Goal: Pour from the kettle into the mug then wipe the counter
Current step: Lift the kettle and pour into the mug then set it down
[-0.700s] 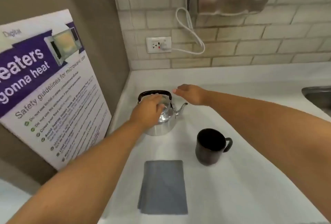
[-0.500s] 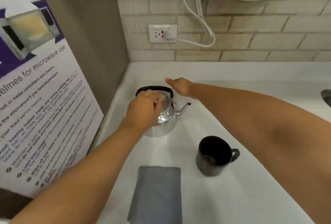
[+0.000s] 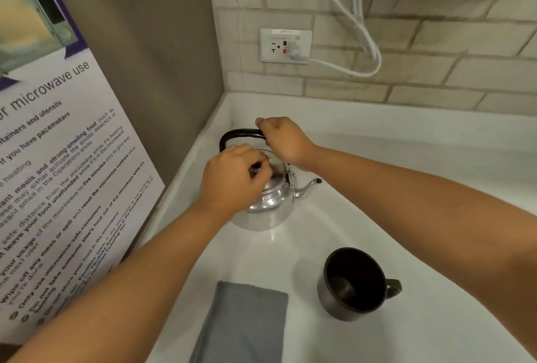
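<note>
A shiny metal kettle [image 3: 268, 208] with a black handle stands on the white counter [image 3: 363, 176] near the left corner, spout pointing right. My left hand [image 3: 232, 178] rests on its lid, fingers pinching the lid knob. My right hand [image 3: 283, 140] is closed around the right end of the black handle. A dark empty mug [image 3: 353, 282] stands to the front right of the kettle, its handle to the right. A folded grey cloth [image 3: 242, 325] lies flat on the counter in front of the kettle.
A microwave safety poster [image 3: 58, 159] leans against the left wall. On the brick backsplash sit a wall outlet [image 3: 284, 46] and a looped white cord [image 3: 357, 28]. A metal dispenser hangs at the top right.
My right hand moved left from beside the kettle and closed on its black handle. My left hand stayed on the lid. The view has moved closer.
</note>
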